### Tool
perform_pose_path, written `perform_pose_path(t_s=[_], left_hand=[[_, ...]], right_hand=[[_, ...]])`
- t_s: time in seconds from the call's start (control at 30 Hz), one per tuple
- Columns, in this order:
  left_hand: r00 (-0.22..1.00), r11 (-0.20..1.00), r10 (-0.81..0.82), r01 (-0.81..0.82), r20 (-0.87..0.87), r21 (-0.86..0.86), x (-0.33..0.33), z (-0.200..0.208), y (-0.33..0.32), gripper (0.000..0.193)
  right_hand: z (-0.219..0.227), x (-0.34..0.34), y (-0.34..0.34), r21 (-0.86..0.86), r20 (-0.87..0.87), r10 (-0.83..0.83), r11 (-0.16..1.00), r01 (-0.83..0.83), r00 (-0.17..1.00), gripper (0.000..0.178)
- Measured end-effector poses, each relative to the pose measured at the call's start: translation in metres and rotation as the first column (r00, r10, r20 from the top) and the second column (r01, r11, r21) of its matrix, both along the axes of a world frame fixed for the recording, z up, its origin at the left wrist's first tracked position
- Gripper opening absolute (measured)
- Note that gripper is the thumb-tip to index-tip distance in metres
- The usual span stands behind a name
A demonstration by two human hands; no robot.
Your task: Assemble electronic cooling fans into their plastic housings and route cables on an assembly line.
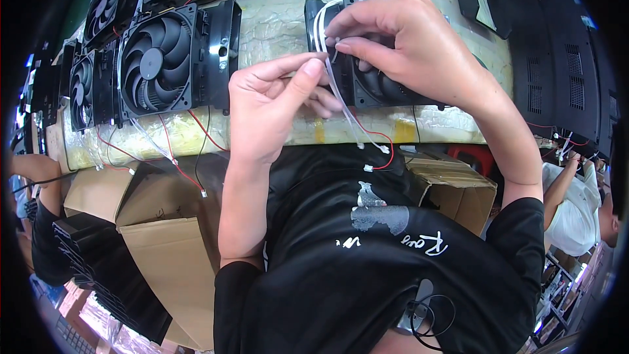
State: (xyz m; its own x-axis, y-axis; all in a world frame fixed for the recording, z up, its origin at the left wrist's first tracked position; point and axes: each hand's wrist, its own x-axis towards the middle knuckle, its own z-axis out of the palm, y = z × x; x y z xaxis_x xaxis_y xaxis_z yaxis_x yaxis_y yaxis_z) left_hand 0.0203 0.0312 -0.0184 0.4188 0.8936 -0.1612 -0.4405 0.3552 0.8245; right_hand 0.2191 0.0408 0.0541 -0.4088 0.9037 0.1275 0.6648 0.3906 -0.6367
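Note:
A looped white cable (320,23) rises from a black fan unit (377,88) on the bench and hangs over its near edge with small white plugs at its end. My left hand (272,95) is closed, thumb and forefinger pinched at the cable, the other fingers curled behind it. Just above, my right hand (413,49) pinches beside the same loop; a small pale bit shows at its fingertips, too fine to name. That hand covers much of the fan. A red wire with a white connector (368,168) dangles below.
Several more black fan units (154,62) stand at the left, their wires hanging over the edge. Open cardboard boxes (167,255) sit below the bench, with another box (455,187) at the right. Black vented panels (573,78) stand far right. Other people are at both sides.

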Motion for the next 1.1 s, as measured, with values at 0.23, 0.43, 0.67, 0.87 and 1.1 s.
perform_pose_path(t_s=[0.23,0.43,0.67,0.87,1.1], left_hand=[[0.986,0.946,0.095,-0.048,-0.135,0.32,0.01,0.007,-0.001,0.014],[0.989,0.989,0.119,-0.111,-0.082,0.096,0.014,0.004,0.001,0.023],[0.99,0.989,0.138,-0.136,-0.028,0.064,0.015,-0.002,0.002,0.025],[0.991,0.989,0.13,-0.129,-0.017,0.068,0.016,-0.002,0.004,0.025],[0.992,0.993,0.1,-0.095,-0.076,0.066,0.015,0.004,0.011,0.025]], right_hand=[[-0.004,0.008,0.001,-0.027,-0.05,0.047,0.998,-0.048,0.998,0.018],[-0.003,0.004,0.0,-0.136,-0.097,-0.007,0.991,-0.006,0.995,0.022],[-0.004,0.005,-0.001,-0.224,-0.13,-0.035,0.975,0.005,0.991,0.025],[0.001,0.005,0.003,-0.245,-0.156,-0.057,0.969,0.018,0.986,0.022],[0.021,0.004,0.028,0.155,0.321,0.33,0.906,-0.393,0.888,0.018]])
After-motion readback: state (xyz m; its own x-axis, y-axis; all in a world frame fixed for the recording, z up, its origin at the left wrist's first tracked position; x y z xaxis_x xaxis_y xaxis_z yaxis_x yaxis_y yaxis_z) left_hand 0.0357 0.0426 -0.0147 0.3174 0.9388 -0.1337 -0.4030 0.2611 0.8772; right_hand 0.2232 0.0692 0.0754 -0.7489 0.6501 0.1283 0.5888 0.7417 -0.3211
